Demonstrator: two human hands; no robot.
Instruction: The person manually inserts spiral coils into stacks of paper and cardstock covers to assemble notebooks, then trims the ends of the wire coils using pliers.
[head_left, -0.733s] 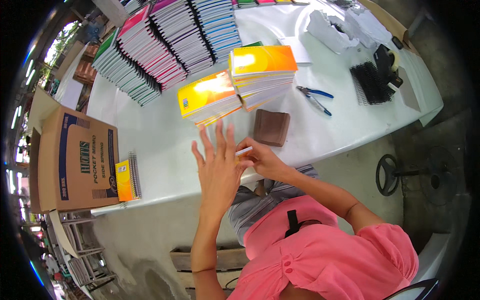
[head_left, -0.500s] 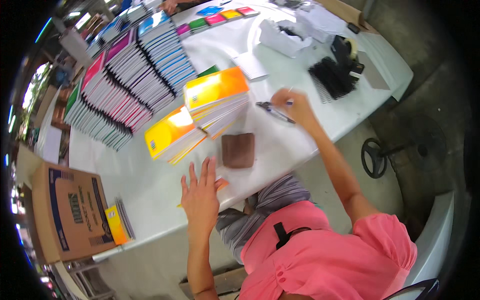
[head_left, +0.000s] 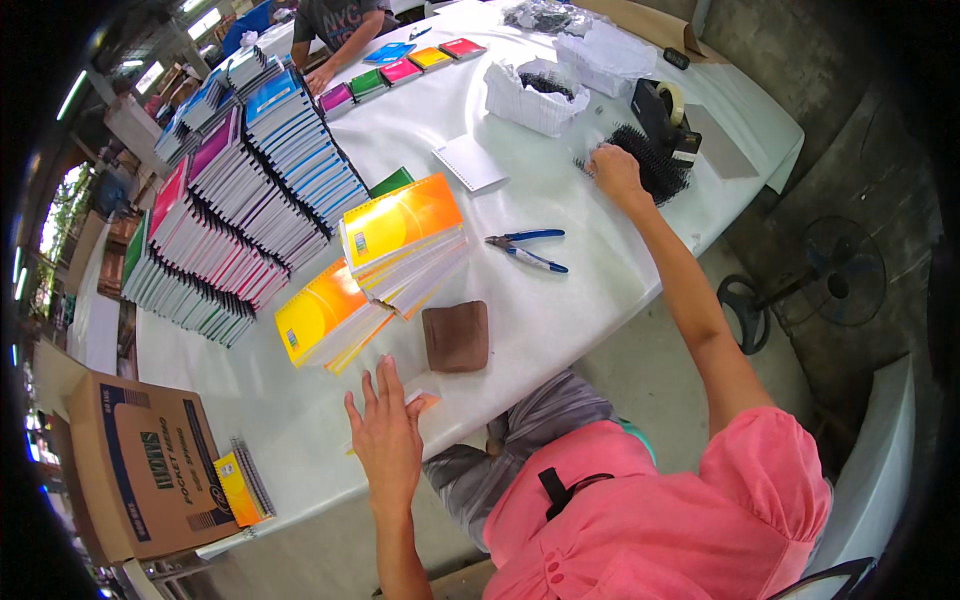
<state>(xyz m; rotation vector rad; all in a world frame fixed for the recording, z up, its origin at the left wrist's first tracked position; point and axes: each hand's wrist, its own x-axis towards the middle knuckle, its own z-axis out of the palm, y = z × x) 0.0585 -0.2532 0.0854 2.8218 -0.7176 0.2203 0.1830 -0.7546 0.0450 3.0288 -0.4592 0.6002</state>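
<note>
— What moved?
— The right hand (head_left: 612, 168) has reached out to the black spiral combs (head_left: 655, 165), fingers curled on them.
— And the left hand (head_left: 388, 432)?
— Spread flat on the white-covered desk (head_left: 560, 310), concrete floor (head_left: 650, 370) below.

On the table (head_left: 560, 330), the wallet (head_left: 457, 336) lay near the front edge, with two notebook piles (head_left: 375, 270) behind it and pliers (head_left: 527, 249) to their right. Binding combs (head_left: 655, 165) lay near the right edge, the tape dispenser (head_left: 662, 108) just behind them.
</note>
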